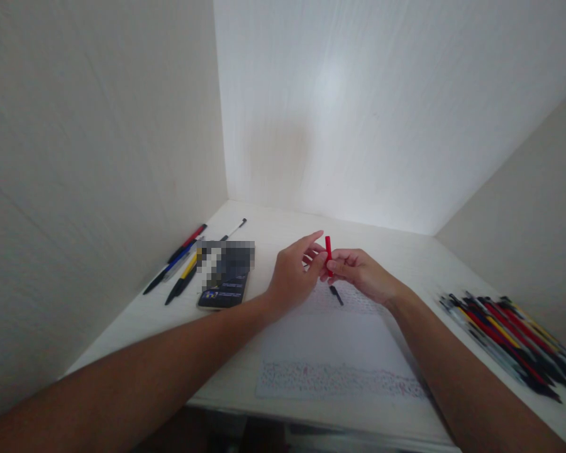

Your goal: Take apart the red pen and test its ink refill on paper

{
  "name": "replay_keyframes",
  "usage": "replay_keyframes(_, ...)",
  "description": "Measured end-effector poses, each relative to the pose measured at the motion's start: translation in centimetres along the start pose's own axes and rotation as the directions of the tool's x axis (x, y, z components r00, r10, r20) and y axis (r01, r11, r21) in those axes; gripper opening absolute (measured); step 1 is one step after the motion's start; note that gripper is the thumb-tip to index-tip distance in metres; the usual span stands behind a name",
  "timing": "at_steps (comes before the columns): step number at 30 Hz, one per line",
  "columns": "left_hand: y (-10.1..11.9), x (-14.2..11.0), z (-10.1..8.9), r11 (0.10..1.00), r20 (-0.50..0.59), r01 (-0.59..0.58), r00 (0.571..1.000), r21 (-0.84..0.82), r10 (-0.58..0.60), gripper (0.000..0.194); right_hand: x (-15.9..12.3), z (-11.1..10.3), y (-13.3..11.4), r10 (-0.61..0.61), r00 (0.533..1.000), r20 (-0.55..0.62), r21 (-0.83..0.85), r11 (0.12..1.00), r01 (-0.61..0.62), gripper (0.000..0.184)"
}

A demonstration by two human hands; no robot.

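Note:
Upright between my two hands is a red pen barrel point(329, 247), a short plain tube. My right hand point(358, 270) pinches its lower part between thumb and fingers. From the other side, my left hand point(295, 267) has its thumb against the barrel, with the index finger stretched up and the other fingers curled behind. A small pale bit shows by the left fingers, too small to name. Below the hands, a black pen clip piece point(336, 296) lies on a sheet of paper point(330, 340) covered in part with writing and coloured marks.
To the left lies a smartphone point(226, 292), partly blurred out, beside several pens point(183, 277) along the left wall. A thin white pen part point(236, 228) lies behind the phone. Many pens and pen parts point(509, 340) are heaped at the right. White panels enclose the desk.

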State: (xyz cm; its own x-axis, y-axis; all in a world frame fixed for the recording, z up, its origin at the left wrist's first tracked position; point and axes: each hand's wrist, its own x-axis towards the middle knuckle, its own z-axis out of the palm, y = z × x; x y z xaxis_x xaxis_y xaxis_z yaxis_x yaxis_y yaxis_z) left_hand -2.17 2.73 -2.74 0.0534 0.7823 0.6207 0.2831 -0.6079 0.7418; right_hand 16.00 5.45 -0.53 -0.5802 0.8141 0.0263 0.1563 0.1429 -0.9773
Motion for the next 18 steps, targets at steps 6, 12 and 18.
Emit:
replay_keyframes(6, -0.6, 4.4, -5.3, 0.82, 0.184, -0.233, 0.97, 0.522, 0.159, 0.031, 0.8, -1.0, 1.0, -0.12, 0.916, -0.383, -0.09, 0.992, 0.092, 0.023)
replay_keyframes(12, -5.1, 5.7, -16.4, 0.527, 0.207, -0.038, 0.941, 0.849, -0.267, 0.038, 1.7, -2.3, 2.5, -0.224, 0.779, -0.586, -0.191, 0.972, 0.136, 0.029)
replay_keyframes(18, -6.9, 3.2, -17.8, 0.5, 0.31, -0.131, 0.904, 0.856, -0.295, 0.047, 2.2, -2.1, 3.3, -0.248, 0.781, -0.574, -0.242, 0.962, 0.128, 0.031)
